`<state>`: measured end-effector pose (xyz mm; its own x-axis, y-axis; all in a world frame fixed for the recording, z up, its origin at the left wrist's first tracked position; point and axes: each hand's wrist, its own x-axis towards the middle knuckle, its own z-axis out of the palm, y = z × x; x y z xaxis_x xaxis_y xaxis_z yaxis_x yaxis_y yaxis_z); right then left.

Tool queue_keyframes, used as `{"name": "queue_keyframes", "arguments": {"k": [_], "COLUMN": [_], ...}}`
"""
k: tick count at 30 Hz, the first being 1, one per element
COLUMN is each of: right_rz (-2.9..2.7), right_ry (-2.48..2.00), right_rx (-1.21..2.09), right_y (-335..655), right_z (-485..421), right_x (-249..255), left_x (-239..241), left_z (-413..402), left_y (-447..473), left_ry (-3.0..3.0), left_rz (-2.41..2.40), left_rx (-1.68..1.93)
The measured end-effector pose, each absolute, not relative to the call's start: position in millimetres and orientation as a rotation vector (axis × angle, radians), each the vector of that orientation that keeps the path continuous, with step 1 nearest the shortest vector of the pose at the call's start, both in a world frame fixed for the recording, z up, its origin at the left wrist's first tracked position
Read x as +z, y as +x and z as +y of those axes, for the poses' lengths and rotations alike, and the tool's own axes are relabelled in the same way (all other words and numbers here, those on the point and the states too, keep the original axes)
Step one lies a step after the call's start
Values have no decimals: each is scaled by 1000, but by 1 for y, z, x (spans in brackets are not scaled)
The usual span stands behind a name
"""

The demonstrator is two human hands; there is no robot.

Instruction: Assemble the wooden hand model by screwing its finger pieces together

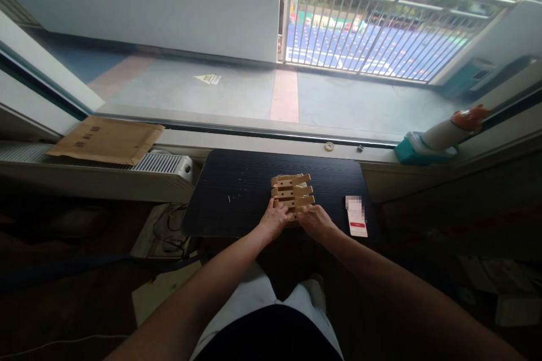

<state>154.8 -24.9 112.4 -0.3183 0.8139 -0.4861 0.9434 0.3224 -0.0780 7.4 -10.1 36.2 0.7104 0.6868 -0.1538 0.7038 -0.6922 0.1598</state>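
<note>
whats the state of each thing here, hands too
Wooden pieces, side by side
Left hand, fingers bent, at the wooden pieces, grip unclear
Right hand, fingers bent, at the wooden pieces, grip unclear
Phone, face up, screen lit
Envelope, lying flat, flap not visible

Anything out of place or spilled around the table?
Yes: small pale bits lie scattered on the left of the black table, like loose debris, too small to identify. The brown envelope lies askew across the radiator. I see no clear damage on the wooden pieces.
</note>
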Motion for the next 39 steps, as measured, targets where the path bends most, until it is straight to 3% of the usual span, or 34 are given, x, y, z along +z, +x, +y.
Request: {"name": "queue_keyframes", "arguments": {"k": [5, 12, 23, 33, 39], "right_rz": [2197, 1746, 2167, 1804, 1964], "right_ry": [1587, 2038, 1572, 1952, 1826], "right_rx": [-513, -633, -536, -555, -501], "right_y": [154, 157, 143, 155, 152], "right_z": [-31, -39, -30, -26, -29], "right_x": [96, 89, 106, 90, 103], "left_x": [30, 26, 32, 27, 33], "left_z": [-10, -9, -9, -10, -11], "left_y": [8, 8, 7, 9, 7], "left_ry": [2697, 2710, 2701, 2721, 2731], "left_rz": [1128, 1118, 1107, 1132, 1115], "left_rx": [-115, -124, -103, -104, -104]}}
